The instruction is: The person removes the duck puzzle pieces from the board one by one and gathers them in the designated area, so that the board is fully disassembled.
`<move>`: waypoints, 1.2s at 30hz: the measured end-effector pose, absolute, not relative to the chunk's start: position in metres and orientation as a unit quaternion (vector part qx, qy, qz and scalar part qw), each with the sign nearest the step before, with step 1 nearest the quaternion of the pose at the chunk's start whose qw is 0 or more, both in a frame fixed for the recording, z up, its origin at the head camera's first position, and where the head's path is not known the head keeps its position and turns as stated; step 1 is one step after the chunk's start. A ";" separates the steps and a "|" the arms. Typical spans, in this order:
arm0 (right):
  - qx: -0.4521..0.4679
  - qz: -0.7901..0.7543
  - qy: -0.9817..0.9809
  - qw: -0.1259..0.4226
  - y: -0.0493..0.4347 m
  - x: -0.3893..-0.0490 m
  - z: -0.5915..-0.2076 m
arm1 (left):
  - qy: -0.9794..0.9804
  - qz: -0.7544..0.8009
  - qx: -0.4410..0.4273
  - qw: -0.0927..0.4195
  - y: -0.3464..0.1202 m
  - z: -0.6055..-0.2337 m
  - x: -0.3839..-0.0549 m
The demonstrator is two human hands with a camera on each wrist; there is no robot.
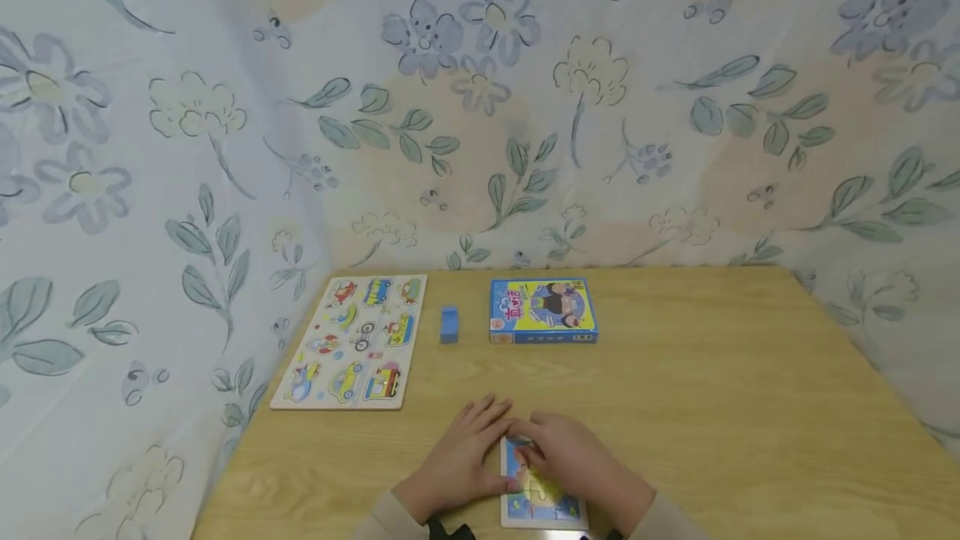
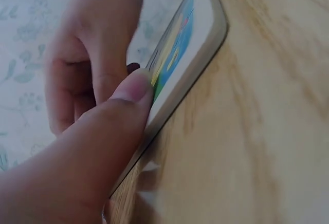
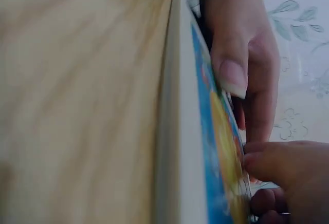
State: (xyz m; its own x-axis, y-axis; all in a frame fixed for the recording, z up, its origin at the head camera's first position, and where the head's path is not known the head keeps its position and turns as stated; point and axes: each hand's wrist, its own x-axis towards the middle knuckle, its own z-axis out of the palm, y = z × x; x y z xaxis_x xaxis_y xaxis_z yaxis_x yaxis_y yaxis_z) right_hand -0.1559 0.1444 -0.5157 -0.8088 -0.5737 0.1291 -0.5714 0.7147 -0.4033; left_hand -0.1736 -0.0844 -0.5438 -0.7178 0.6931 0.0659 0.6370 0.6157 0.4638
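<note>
A small jigsaw puzzle point(image 1: 536, 515) in a pale frame lies at the near side of the table, with blue and yellow pieces. My left hand point(image 1: 465, 457) rests at its left side, fingers stretched out; its thumb point(image 2: 134, 88) presses on the frame's edge. Over the upper right of the puzzle bends my right hand point(image 1: 573, 452). Its thumb and fingers are curled down to the picture's surface near the upper left. Whether they pinch a puzzle piece is hidden. In the right wrist view, right fingers point(image 3: 262, 162) touch the puzzle's face.
A wooden board point(image 1: 341, 398) with vehicle pictures lies at the back left. Beside it is a small blue block point(image 1: 449, 327). Farther right lies a blue and yellow box point(image 1: 543, 337). Floral cloth point(image 1: 480, 190) hangs behind the table and at its sides.
</note>
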 end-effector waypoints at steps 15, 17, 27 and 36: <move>-0.281 -0.197 0.936 -0.075 0.142 -0.163 -0.524 | 0.915 0.248 0.317 -0.028 -0.081 -0.547 -0.172; -0.279 -0.196 0.938 -0.064 0.141 -0.167 -0.523 | 0.918 0.240 0.314 -0.021 -0.081 -0.547 -0.173; -0.270 -0.183 0.943 -0.063 0.131 -0.176 -0.529 | 0.924 0.270 0.271 0.019 -0.081 -0.549 -0.175; -0.294 -0.226 0.923 -0.098 0.125 -0.176 -0.532 | 0.922 0.275 0.272 0.008 -0.083 -0.546 -0.176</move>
